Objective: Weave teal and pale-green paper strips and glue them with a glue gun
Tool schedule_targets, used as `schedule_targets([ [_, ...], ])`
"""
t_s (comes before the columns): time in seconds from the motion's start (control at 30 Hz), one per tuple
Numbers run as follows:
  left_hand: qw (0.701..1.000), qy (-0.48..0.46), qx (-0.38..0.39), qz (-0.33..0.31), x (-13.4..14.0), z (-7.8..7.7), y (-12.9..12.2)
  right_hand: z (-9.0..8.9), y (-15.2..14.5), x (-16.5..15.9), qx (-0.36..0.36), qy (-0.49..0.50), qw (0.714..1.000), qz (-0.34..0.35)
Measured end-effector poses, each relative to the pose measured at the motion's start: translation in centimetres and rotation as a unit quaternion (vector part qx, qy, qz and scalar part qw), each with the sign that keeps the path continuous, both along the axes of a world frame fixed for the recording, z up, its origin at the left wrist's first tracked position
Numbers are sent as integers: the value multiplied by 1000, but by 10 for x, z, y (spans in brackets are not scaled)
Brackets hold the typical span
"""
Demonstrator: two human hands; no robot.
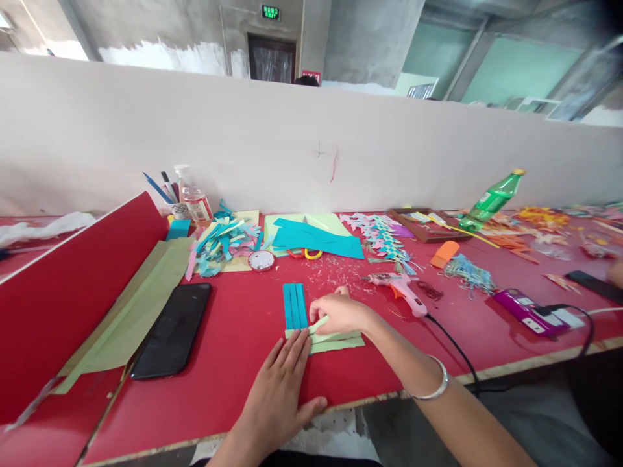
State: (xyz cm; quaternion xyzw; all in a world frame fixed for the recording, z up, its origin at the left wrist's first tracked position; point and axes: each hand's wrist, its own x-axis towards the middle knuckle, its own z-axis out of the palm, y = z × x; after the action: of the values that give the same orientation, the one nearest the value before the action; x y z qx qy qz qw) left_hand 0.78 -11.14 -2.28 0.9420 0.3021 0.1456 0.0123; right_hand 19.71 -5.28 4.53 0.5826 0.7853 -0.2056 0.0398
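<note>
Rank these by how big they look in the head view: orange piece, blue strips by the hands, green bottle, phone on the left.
1. Phone on the left
2. Green bottle
3. Blue strips
4. Orange piece

Well behind the grip of the right hand (344, 314) sits a shiny, rounded silver bangle (444, 379); black clothing (316, 460) shows below the grip

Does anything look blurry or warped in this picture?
Head view, sides: the clear bottle and green bottle lean outward, probably lens stretch; head view, far right: yellow-orange scraps look smeared; head view, top right corner: darkened; head view, middle: left hand and right hand fairly clear.
</note>
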Motion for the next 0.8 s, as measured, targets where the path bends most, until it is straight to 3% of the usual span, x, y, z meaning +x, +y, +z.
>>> schedule_targets([
  [0.23,1000,4,20,-2,0,-1,0,4,-3,6,9,-38,999,5],
  [0.4,1000,1,11,-2,1,1,0,4,-9,-1,43,-5,999,-24],
  [0.8,1000,21,8,11,3,1,-1,-24,-25,-14,123,55,990,-47],
])
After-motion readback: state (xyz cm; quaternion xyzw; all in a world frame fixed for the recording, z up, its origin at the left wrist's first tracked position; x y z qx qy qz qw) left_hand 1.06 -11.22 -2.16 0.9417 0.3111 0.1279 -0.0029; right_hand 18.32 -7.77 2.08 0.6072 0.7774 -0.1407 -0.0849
